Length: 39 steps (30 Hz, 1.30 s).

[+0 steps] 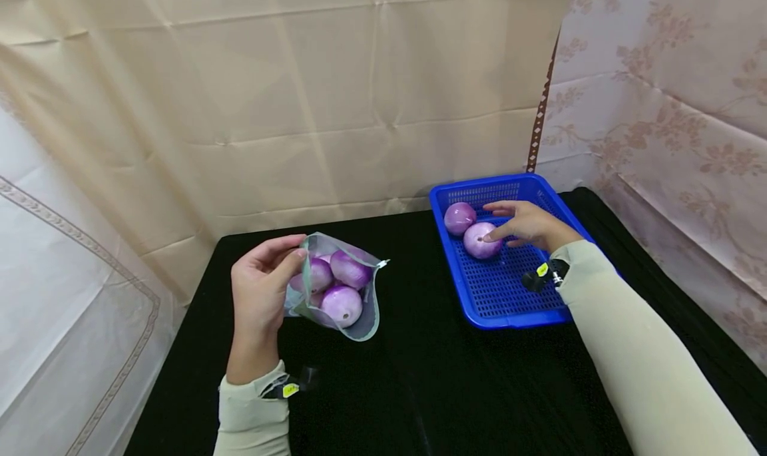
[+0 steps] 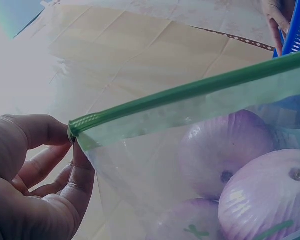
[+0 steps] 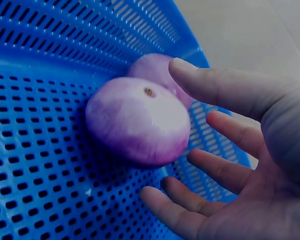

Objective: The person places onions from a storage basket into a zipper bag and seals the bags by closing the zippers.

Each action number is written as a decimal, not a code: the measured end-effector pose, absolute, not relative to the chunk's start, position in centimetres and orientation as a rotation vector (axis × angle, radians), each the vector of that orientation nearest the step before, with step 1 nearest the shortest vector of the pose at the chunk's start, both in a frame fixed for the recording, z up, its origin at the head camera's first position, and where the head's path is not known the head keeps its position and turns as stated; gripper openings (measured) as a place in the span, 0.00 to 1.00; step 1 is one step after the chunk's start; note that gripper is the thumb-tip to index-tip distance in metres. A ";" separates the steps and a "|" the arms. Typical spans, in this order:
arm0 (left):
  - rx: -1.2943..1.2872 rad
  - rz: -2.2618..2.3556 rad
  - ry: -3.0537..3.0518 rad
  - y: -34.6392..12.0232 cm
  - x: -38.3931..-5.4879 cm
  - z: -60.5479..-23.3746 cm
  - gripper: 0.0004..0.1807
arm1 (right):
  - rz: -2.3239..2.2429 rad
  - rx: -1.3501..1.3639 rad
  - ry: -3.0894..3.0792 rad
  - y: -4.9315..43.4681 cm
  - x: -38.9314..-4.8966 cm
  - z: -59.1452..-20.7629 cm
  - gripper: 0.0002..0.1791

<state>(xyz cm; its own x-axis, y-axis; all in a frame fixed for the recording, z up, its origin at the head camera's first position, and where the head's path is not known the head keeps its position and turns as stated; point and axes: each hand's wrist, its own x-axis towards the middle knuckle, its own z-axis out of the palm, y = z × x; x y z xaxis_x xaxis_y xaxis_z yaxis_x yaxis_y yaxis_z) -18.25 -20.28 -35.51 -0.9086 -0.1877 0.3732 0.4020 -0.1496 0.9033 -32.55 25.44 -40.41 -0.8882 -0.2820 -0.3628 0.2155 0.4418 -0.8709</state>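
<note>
My left hand (image 1: pixel 263 286) pinches the corner of a clear zip bag (image 1: pixel 368 316) by its green zip edge (image 2: pixel 190 92), thumb against fingers. Several purple onions (image 1: pixel 342 306) fill the bag, whose mouth gapes toward me. Over the blue plastic basket (image 1: pixel 509 321), my right hand (image 1: pixel 527 224) is spread with thumb and fingers apart. Two onions lie against each other in that basket: the nearer onion (image 3: pixel 137 122) is right beside my fingertips, and the farther onion (image 1: pixel 459 218) sits by the left wall, partly hidden behind it in the right wrist view.
A black cloth (image 1: pixel 383 389) covers the table. Behind it hangs a beige curtain (image 1: pixel 299 110), with a floral curtain (image 1: pixel 677 123) at the right and a white one (image 1: pixel 60 296) at the left. The basket's raised walls stand around my right hand.
</note>
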 end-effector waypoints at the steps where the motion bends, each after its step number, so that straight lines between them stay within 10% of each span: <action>1: -0.242 -2.112 -1.743 -20.3 -18.2 -35.5 0.11 | -1.451 -0.038 2.221 25.5 -32.6 -40.6 0.50; 39: -0.222 -2.113 -1.748 -20.5 -18.2 -35.5 0.11 | -1.258 0.005 2.318 26.1 -32.7 -42.1 0.49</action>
<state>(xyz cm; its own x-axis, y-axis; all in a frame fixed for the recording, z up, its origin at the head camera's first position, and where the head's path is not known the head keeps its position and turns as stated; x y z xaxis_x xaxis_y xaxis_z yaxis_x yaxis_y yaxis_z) -18.16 -20.47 -35.47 -0.9124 -0.1932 0.3607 0.3905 -0.1480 0.9086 -32.69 26.11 -42.14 -0.8755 -0.2276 -0.4262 0.2332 0.5735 -0.7853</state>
